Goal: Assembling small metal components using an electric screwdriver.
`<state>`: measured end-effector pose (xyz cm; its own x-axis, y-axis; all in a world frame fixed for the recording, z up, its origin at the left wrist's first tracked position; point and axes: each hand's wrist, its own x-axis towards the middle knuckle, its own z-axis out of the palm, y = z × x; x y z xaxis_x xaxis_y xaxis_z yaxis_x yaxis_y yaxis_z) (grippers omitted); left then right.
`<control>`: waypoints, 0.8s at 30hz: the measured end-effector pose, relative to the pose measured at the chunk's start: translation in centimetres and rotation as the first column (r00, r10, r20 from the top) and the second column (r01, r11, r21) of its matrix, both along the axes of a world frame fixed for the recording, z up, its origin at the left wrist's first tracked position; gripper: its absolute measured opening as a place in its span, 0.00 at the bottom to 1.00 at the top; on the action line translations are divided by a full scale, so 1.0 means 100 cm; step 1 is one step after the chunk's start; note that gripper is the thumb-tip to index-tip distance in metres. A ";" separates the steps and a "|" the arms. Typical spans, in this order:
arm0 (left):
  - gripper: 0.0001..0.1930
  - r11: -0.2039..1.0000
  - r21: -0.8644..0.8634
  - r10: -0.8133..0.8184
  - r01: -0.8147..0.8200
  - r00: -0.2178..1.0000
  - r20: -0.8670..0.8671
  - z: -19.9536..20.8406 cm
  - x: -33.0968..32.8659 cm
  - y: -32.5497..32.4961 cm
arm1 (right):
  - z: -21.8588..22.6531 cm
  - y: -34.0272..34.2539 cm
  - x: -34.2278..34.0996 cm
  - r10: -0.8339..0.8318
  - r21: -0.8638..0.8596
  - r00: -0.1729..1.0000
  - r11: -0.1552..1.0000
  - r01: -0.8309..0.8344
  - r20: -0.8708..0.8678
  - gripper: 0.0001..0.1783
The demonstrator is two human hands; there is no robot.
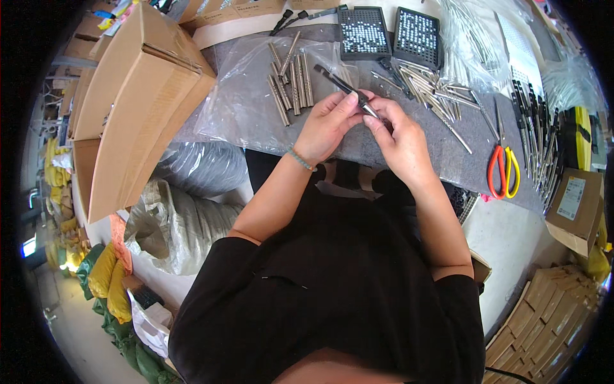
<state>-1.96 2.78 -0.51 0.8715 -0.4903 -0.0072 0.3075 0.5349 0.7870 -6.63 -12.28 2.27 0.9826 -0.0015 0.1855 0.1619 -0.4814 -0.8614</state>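
Note:
Over the front of the grey work table (467,168), my left hand (327,125) pinches a slim black piece (334,79) with a silver metal end. The black piece slants up to the left. At its silver end, the thumb and fingers of my right hand (401,137) close on the same piece, partly covering it. Its exact kind is not clear. Left of my hands, several short silver metal tubes (299,83) lie on a clear plastic bag (236,80). More thin silver tubes (425,86) are heaped to the right of my hands.
Two black trays (364,56) (417,63) of small silvery parts stand at the back. Scissors (497,171) with red and yellow handles lie at right, beside many black-ended metal rods (534,128). A tall open cardboard box (150,109) rises at left; a small carton (575,208) sits right.

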 end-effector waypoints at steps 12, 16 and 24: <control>0.16 1.000 -0.012 -0.009 0.009 1.000 0.026 -0.007 0.001 0.003 | -0.004 0.000 0.003 0.070 0.250 0.989 0.968 -0.036 -0.129 0.11; 0.15 1.000 0.009 0.012 -0.012 0.999 0.033 -0.009 0.001 0.003 | -0.003 0.002 0.003 0.037 0.201 0.993 0.979 -0.014 -0.110 0.11; 0.16 0.999 -0.015 0.048 -0.048 0.999 0.018 -0.009 0.001 0.002 | -0.006 0.006 0.005 0.038 0.179 0.993 0.984 -0.017 -0.114 0.13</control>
<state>-1.86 2.97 -1.37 0.8938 -0.4481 0.0158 0.2671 0.5603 0.7840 -6.10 -11.71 1.71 0.9976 0.0034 0.0692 0.0667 -0.3164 -0.9463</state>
